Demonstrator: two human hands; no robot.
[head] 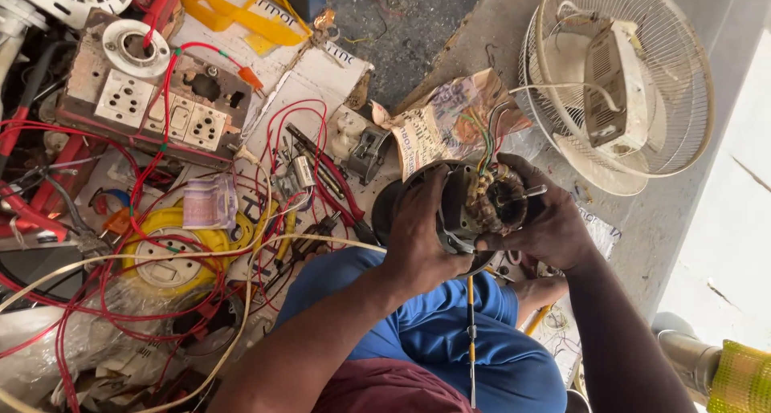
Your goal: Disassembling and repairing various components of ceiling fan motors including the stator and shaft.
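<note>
Both hands (482,228) cup a fan motor (486,204) between them.

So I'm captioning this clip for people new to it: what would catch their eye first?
At centre, the left hand and right hand grip a fan motor with its copper windings and coloured leads bared. To the left, red wires sprawl over a switch and socket board. At upper right lies a white fan guard, with the fan's rear housing inside it.
</note>
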